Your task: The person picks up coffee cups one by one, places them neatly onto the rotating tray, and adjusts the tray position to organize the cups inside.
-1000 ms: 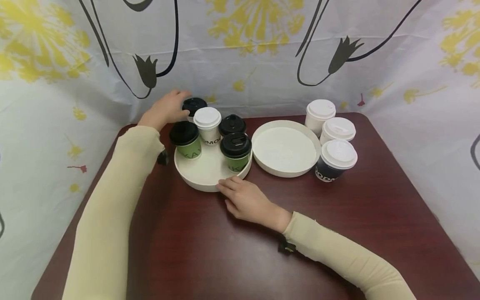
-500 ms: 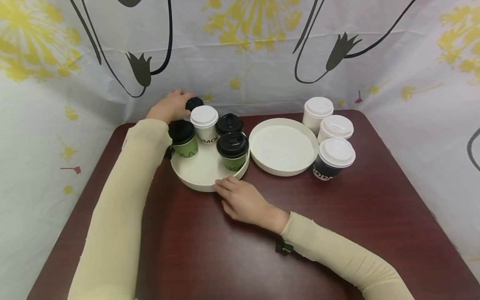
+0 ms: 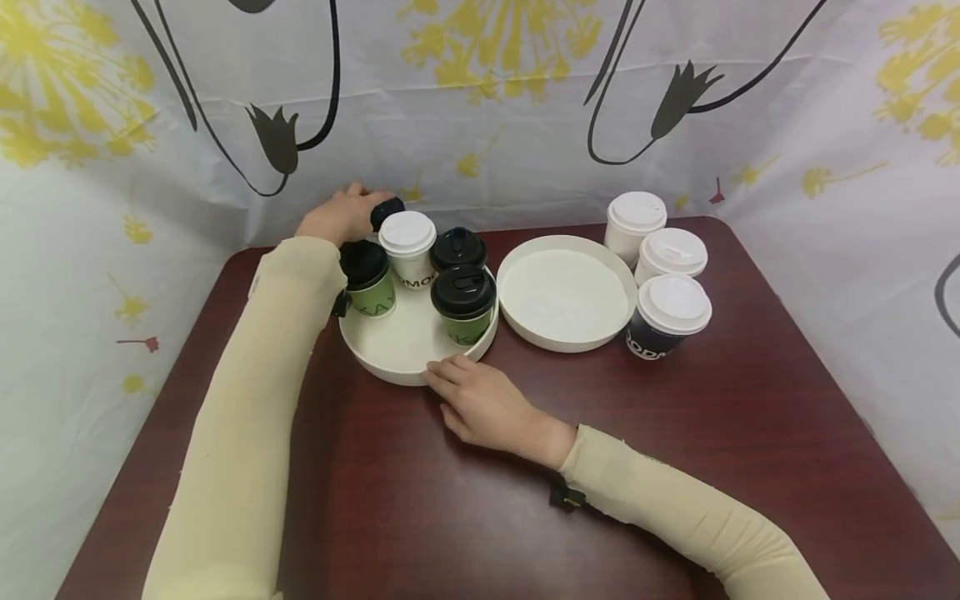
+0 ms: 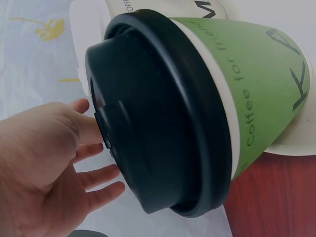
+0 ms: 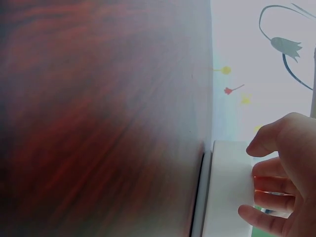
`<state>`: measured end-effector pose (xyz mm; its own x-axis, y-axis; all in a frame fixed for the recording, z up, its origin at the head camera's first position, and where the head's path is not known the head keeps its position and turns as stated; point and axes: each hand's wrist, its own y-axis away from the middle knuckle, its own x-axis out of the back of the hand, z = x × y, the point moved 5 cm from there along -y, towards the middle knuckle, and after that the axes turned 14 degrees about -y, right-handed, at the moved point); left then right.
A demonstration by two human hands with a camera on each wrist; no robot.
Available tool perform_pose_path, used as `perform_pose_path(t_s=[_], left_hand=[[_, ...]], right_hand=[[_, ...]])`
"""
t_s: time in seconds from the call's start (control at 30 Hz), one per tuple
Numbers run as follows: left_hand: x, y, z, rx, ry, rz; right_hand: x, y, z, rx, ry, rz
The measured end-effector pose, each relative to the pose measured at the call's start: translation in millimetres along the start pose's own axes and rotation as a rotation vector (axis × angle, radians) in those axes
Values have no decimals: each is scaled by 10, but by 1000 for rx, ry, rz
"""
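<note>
At the back left, my left hand (image 3: 335,218) grips a black-lidded cup (image 3: 386,213), mostly hidden behind a white-lidded cup (image 3: 408,242). In the left wrist view, a green cup with a black lid (image 4: 153,113) stands in front of my left fingers (image 4: 101,177) and hides what they hold. Near my left forearm that green cup (image 3: 369,292) stands in the left round white tray (image 3: 386,362). The tray also bears another green cup (image 3: 465,321) and a black-lidded cup (image 3: 457,248). My right hand (image 3: 491,407) rests its fingers on the tray's front rim.
A second round white tray (image 3: 566,292) stands right beside the first. To its right are three white-lidded cups, the nearest one dark (image 3: 660,329). A patterned cloth (image 3: 510,150) hangs behind the dark red table (image 3: 637,417).
My left hand has moved right and closed in around the back black-lidded cup, whose lid now looks tilted. The head view has shifted slightly. My right hand stays at the tray's rim.
</note>
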<state>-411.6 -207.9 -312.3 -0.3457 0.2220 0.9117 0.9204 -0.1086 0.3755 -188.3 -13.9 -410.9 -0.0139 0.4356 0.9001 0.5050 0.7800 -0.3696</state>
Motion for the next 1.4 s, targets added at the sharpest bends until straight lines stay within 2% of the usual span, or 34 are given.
perform_pose_path(t_s=[0.43, 0.67, 1.0, 1.4], left_hand=[[-35, -49, 41, 4, -9, -58], [-20, -81, 53, 3, -12, -49], [-33, -154, 89, 3, -23, -78], [-2, -159, 81, 5, -33, -76]], right_hand=[[-7, -18, -54, 3, -10, -3], [-6, -17, -53, 3, 3, -7], [-32, -16, -34, 7, 13, -14], [-29, -19, -11, 8, 11, -18]])
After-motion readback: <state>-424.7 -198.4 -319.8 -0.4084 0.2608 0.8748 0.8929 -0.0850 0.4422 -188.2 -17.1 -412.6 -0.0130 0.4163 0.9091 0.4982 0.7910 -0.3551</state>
